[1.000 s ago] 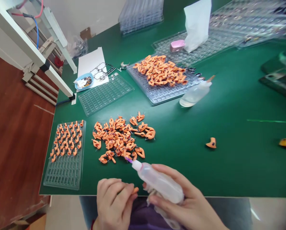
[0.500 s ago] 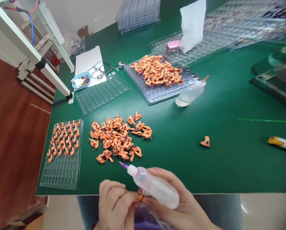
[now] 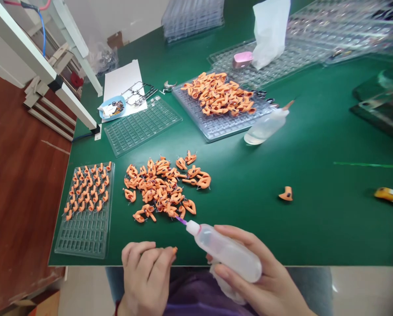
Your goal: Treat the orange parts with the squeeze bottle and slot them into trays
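Left hand [image 3: 146,272] is separating from right hand [image 3: 258,267]: half a second ago the fingers were meeting at the white wad [image 3: 227,287]; now a gap is showing between them. Left is pinching a small orange piece [image 3: 174,250] between thumb and fingertips, just over the worktop [image 3: 236,215]'s near edge, left of its middle. Only the piece's end is showing, so can't tell how it's sitting in the pinch.

Right is wrapping the squeeze bottle [image 3: 227,252], fingers on one side and thumb below, with the wad bunching under it. Purple tip [image 3: 181,220] is pointing up-left at the near side of the orange pile [image 3: 160,188]; can't tell if it's touching. No drop showing at the tip.

Meaning, my read: contact between piece and wad is ending, piece is coming free for handling by left alone. Bottle isn't lining up with the piece, so dispensing doesn't look to be running. Can't confirm whether glue or anything else is on the piece.

Slotted tray [image 3: 84,237] is lying by the worktop's near-left corner, far rows holding orange pieces, near rows showing bare slots. Lone orange piece [image 3: 286,193] is lying well right of the pile, second bottle [image 3: 265,127] leaning farther back.
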A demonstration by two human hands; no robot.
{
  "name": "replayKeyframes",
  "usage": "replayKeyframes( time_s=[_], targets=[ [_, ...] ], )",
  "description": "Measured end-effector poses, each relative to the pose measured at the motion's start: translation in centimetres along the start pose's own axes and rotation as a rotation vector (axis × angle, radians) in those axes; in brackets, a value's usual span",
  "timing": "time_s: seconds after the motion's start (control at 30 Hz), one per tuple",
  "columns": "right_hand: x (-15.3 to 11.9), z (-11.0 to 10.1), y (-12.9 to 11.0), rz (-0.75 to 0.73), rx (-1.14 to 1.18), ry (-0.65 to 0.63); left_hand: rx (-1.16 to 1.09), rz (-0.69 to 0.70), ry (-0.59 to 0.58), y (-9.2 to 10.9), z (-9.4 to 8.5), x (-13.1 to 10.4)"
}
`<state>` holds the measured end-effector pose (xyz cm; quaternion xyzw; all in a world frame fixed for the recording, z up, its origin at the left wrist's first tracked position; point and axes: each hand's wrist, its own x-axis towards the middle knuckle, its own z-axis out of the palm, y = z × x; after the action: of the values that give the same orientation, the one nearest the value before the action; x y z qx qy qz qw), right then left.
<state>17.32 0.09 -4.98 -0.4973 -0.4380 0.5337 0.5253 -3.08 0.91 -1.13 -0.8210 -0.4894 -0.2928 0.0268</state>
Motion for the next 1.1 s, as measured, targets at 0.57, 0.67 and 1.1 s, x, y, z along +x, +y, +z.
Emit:
replayKeyframes(
  time_s=[0.57, 0.67, 1.1],
  targets=[
    [-0.2, -2.5, 1.7, -0.383, -0.589, -0.198, 0.124, -0.018, -0.028, -0.5, 1.1, -1.5],
    [-0.1, -2.4, 1.3, -0.393, -0.597, -0.204, 0.118, -0.020, -0.031, -0.5, 1.2, -1.5],
    [0.7, -2.1, -0.1, -0.473, -0.657, -0.169, 0.123, -0.013, -0.032, -0.5, 1.0, -1.5]
  ],
)
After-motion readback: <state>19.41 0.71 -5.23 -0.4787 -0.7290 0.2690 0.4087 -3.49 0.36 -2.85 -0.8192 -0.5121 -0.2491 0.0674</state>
